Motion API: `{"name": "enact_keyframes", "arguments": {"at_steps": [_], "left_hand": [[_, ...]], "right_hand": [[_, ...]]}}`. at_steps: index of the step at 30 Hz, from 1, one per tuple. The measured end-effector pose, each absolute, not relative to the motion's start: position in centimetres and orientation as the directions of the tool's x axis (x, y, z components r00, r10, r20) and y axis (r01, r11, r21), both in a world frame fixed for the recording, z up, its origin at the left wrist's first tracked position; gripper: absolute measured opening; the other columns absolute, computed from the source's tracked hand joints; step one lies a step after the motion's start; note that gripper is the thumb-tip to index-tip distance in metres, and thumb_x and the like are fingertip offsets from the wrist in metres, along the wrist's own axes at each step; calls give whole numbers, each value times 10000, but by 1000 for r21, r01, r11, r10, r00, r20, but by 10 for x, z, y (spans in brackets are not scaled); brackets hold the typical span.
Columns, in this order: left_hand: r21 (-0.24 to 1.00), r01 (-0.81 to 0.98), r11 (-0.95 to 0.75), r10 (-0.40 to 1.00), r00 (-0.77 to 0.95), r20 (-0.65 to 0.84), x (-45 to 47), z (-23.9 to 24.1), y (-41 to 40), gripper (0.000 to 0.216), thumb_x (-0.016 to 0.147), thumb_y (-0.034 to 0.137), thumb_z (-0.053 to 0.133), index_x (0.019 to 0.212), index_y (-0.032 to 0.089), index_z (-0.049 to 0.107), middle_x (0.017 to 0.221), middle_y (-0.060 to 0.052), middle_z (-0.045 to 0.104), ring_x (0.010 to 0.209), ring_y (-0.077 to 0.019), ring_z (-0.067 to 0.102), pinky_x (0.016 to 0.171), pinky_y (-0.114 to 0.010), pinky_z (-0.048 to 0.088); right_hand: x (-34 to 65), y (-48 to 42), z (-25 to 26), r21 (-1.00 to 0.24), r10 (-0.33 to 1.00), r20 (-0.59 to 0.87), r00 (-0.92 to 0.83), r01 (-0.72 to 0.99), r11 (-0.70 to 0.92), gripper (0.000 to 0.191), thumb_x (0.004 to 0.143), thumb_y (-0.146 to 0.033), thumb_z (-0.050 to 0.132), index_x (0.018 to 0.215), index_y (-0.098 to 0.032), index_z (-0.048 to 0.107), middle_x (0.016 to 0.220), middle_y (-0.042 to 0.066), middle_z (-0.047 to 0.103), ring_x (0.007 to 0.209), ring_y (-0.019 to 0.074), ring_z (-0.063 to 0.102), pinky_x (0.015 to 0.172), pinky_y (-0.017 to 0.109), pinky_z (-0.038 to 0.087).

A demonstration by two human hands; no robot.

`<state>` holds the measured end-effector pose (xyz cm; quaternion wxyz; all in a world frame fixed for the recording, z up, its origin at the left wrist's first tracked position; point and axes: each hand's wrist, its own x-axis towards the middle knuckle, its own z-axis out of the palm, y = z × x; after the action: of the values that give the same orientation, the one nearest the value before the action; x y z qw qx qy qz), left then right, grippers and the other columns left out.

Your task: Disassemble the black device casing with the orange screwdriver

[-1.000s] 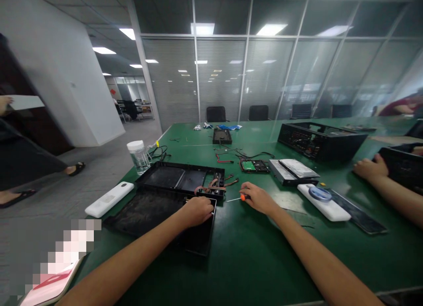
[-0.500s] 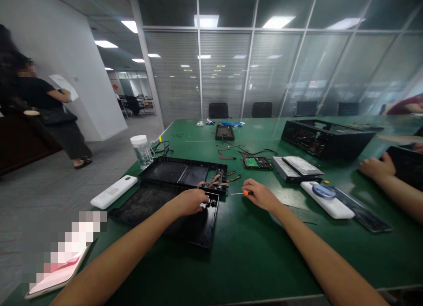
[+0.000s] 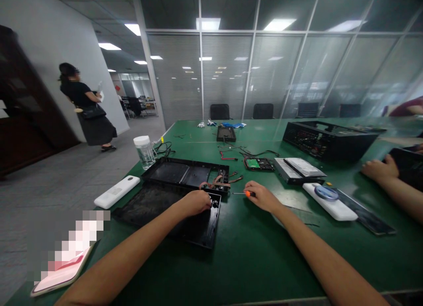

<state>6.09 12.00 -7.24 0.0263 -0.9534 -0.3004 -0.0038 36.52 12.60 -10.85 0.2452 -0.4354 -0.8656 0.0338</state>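
Note:
My left hand [image 3: 196, 202] rests with curled fingers on the far right corner of a flat black cover panel [image 3: 158, 209] lying on the green table [image 3: 251, 253]. What its fingers pinch is hidden. Just behind the panel sits an open black device case [image 3: 180, 171] with a bundle of red and brown wires [image 3: 214, 182] at its right end. My right hand [image 3: 262, 197] is closed on a small screwdriver with an orange handle [image 3: 246, 193], its thin shaft pointing left along the table toward the case.
A white power bank [image 3: 117, 191] and a clear lidded jar [image 3: 144, 152] lie left of the case. A circuit board [image 3: 257, 164], a drive [image 3: 297, 169], a second white power bank [image 3: 328, 201] and a large black chassis [image 3: 327, 141] lie to the right. Another person's hand [image 3: 380, 169] rests at far right. Someone walks at left [image 3: 87, 105].
The person at left has walked farther away toward the back. My left hand has shifted slightly on the panel corner; my right hand still holds the screwdriver in about the same place.

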Motion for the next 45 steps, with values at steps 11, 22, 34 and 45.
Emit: {"name": "enact_keyframes", "arguments": {"at_steps": [11,22,34,45], "left_hand": [[-110,521,-847,520,853,40,49,-63,128,72,775,171,565,788,193,633,788,-26,619,809,-153,581,718,-218,427],[-310,348,-885,347,936,60,51,-75,132,155,800,108,500,705,144,618,748,-61,588,733,-163,536,689,-268,428],[-220,387,-896,379,922,77,52,-71,124,113,792,124,501,721,139,586,774,-66,596,770,-172,550,687,-262,427],[-130,416,-900,395,904,163,66,-61,123,133,851,178,434,810,136,553,799,-56,602,798,-161,560,787,-279,401]], "right_hand": [[364,125,-106,-291,770,395,-502,726,623,137,760,-147,509,832,-199,613,981,52,562,862,161,545,794,294,427],[364,125,-106,-300,771,386,-506,722,624,134,754,-144,509,817,-198,614,971,54,568,859,164,544,794,300,426],[366,125,-106,-323,772,387,-504,710,625,128,777,-156,492,826,-189,605,956,62,571,853,166,544,785,301,425],[364,126,-106,-336,832,381,-403,778,531,284,870,-399,386,774,-197,560,729,30,578,671,154,532,661,276,418]]}}
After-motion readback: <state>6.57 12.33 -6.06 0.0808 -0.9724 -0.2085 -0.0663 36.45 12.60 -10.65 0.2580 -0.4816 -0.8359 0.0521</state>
